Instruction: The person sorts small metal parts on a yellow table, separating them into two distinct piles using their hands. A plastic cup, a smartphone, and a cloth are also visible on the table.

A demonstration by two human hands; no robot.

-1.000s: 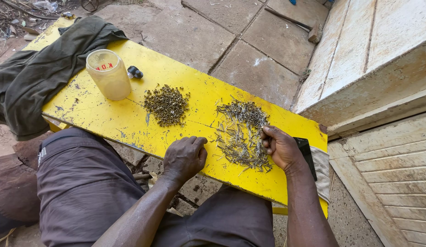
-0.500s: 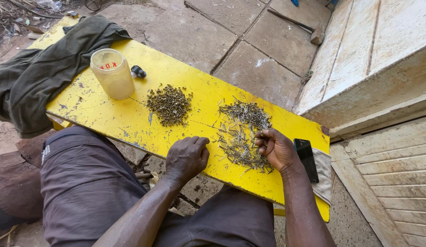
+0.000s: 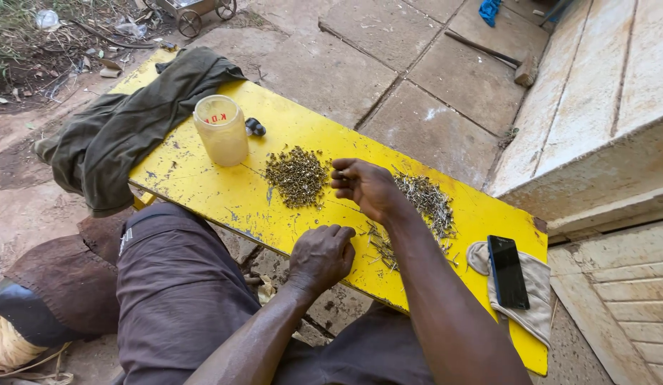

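A yellow board (image 3: 217,192) lies across my lap. Two heaps of small metal pieces sit on it: a compact brassy pile (image 3: 296,175) in the middle and a wider spread of thin nails (image 3: 425,199) to the right. My right hand (image 3: 365,187) hovers between the two heaps, right beside the compact pile, with fingers curled as if pinching small pieces; what it holds is too small to see. My left hand (image 3: 321,255) rests loosely curled on the near edge of the board, below the nails.
A translucent plastic cup (image 3: 221,130) and a small black object (image 3: 255,127) stand at the board's left. A dark green cloth (image 3: 125,128) drapes over the left end. A black phone (image 3: 507,271) lies on a grey rag (image 3: 541,314) at the right end. Stone paving and a wooden step surround.
My right hand has moved left from the spread of nails to the edge of the compact pile. The left hand has stayed on the board's near edge. The camera has shifted.
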